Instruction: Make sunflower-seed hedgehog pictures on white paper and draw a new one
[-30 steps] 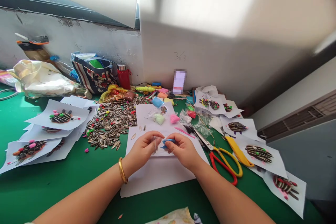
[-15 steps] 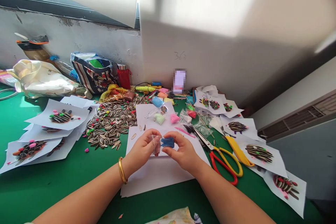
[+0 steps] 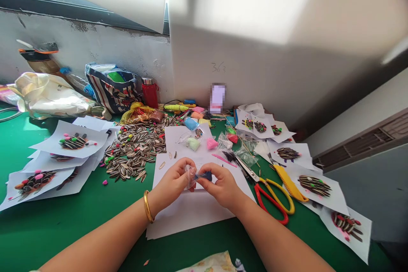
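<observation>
Over the stacked white paper (image 3: 188, 216), both hands meet at a small clear plastic bag (image 3: 191, 174). My left hand (image 3: 172, 182), with a gold bangle on its wrist, is closed on the bag's clear end. Thumb and fingers of my right hand (image 3: 221, 185) pinch the lump of dark blue modelling clay (image 3: 208, 175) at the other end; they cover part of it. Beyond the hands lie a pale green clay packet (image 3: 193, 143), a pink clay lump (image 3: 211, 143) and a thin pink tool (image 3: 224, 160).
Sunflower seeds (image 3: 137, 144) are heaped at left. Scissors (image 3: 270, 195) and a yellow cutter (image 3: 290, 182) lie right of the paper. Seed-decorated sheets (image 3: 83, 153) flank both sides. A red flask (image 3: 150, 93) and a striped bag (image 3: 110, 89) stand at the back.
My right fingers have closed more tightly over the blue clay, so less of it shows. Both hands stay in nearly the same place.
</observation>
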Demonstrator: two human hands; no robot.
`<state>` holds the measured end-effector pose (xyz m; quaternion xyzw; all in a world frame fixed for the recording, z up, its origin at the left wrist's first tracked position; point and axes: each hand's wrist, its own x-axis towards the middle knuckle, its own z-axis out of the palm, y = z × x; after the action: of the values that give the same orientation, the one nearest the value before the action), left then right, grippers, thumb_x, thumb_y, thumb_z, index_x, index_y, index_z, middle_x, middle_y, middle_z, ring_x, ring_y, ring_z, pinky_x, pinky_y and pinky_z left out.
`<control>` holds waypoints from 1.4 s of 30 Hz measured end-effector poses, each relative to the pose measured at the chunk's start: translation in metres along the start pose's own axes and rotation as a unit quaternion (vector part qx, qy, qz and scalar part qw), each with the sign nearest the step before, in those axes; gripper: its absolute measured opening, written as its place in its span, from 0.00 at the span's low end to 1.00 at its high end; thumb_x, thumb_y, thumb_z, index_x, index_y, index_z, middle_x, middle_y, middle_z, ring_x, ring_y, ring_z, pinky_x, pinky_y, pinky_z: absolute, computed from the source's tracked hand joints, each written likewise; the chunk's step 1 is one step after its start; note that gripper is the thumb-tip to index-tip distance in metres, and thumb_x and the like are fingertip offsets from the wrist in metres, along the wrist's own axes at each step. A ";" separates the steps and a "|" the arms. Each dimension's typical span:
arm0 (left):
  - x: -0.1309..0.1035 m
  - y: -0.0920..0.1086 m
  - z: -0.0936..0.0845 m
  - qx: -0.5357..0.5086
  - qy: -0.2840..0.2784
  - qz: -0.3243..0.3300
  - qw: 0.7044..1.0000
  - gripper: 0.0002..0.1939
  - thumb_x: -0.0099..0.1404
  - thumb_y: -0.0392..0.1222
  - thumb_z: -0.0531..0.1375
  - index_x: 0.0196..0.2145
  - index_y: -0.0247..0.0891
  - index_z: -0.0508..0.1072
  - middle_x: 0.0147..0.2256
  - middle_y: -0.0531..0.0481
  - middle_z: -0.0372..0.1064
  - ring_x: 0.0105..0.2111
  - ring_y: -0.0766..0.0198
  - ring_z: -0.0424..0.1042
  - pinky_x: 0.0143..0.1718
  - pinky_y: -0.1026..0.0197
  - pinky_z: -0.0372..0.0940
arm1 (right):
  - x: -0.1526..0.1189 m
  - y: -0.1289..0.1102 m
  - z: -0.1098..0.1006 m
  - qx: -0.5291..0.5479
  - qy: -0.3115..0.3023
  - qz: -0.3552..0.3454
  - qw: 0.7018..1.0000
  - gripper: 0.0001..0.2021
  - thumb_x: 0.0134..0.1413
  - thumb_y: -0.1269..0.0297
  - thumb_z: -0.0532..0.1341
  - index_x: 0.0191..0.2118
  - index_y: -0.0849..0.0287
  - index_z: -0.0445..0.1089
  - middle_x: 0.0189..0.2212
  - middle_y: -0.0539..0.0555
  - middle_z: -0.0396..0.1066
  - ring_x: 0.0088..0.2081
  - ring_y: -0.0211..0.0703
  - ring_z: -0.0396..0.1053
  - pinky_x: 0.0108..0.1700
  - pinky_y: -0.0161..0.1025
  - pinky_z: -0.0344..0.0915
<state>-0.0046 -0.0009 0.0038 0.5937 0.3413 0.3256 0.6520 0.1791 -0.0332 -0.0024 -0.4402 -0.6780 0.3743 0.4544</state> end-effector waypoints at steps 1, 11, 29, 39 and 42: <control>0.000 0.000 0.000 -0.003 0.004 0.001 1.000 0.19 0.65 0.58 0.59 0.38 0.39 0.62 0.23 0.56 0.67 0.24 0.67 0.66 0.28 0.64 0.62 | 0.000 -0.001 0.000 0.012 -0.007 0.004 1.000 0.05 0.54 0.67 0.64 0.39 0.55 0.72 0.32 0.49 0.75 0.34 0.38 0.70 0.38 0.35 0.65; 0.000 -0.002 0.000 0.033 -0.008 0.008 0.999 0.19 0.64 0.57 0.60 0.38 0.38 0.63 0.25 0.55 0.66 0.26 0.67 0.66 0.29 0.63 0.62 | -0.001 0.004 0.002 -0.011 -0.011 0.016 1.000 0.02 0.56 0.65 0.64 0.34 0.55 0.73 0.30 0.49 0.76 0.33 0.39 0.70 0.37 0.36 0.64; 0.002 -0.001 -0.006 0.042 0.027 0.027 0.998 0.14 0.65 0.52 0.60 0.36 0.40 0.64 0.23 0.58 0.65 0.26 0.67 0.66 0.30 0.63 0.60 | 0.000 0.011 -0.001 0.083 0.016 0.067 0.994 0.10 0.60 0.56 0.61 0.41 0.56 0.70 0.31 0.51 0.73 0.32 0.39 0.71 0.37 0.38 0.68; 0.002 -0.002 -0.006 0.054 0.022 0.033 0.998 0.13 0.66 0.51 0.59 0.37 0.39 0.64 0.23 0.57 0.65 0.26 0.66 0.66 0.31 0.63 0.60 | 0.000 0.010 -0.002 0.044 0.027 0.045 0.998 0.09 0.60 0.58 0.60 0.41 0.56 0.71 0.33 0.52 0.72 0.33 0.40 0.68 0.38 0.38 0.67; 0.002 -0.002 -0.006 0.051 0.021 0.031 0.998 0.13 0.66 0.51 0.59 0.37 0.39 0.64 0.24 0.57 0.65 0.26 0.66 0.66 0.31 0.62 0.60 | 0.000 0.007 -0.003 0.027 0.027 0.030 0.999 0.11 0.57 0.59 0.62 0.45 0.55 0.71 0.37 0.52 0.73 0.36 0.40 0.68 0.40 0.39 0.67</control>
<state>-0.0087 0.0037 0.0009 0.6295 0.3526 0.3402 0.6031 0.1840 -0.0308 -0.0079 -0.4578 -0.6419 0.3935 0.4728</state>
